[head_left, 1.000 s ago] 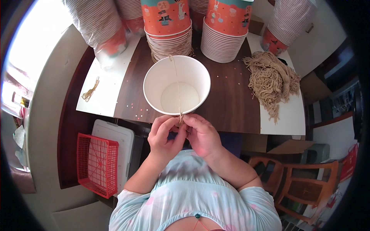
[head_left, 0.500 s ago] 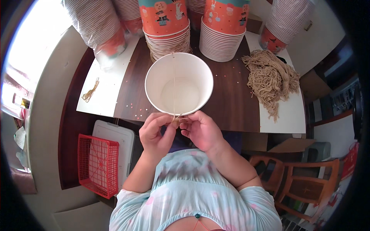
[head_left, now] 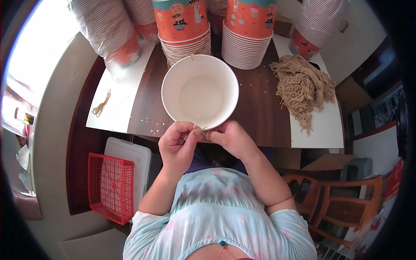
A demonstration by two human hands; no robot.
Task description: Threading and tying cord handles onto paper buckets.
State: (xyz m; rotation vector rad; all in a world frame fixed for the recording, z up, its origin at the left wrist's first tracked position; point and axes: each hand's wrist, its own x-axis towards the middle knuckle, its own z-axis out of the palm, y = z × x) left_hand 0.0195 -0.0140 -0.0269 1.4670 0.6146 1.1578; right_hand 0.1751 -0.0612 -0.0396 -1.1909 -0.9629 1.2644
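A white paper bucket [head_left: 172, 89] stands open end up at the table's near edge, its inside facing me. A thin beige cord [head_left: 198, 119] is fastened at the far rim and runs across the opening to the near rim. There, my left hand [head_left: 177, 141] pinches the cord between thumb and forefinger. Close beside it, my right hand [head_left: 235, 139] is closed at the near rim, thumb toward the cord's end and fingers partly hidden behind the bucket's wall. A short cord end seems to lie between the two hands.
Stacks of orange patterned paper buckets [head_left: 182, 21] line the back of the brown table [head_left: 264, 112]. A tangled heap of beige cords [head_left: 303, 89] lies at the right, a small cord bundle [head_left: 102, 104] at the left. Below left sits a red plastic basket [head_left: 111, 186].
The cord, straight across the opening before, now slants toward my left hand. My right hand has turned, its fingers closing in at the rim. The bucket has shifted slightly in view.
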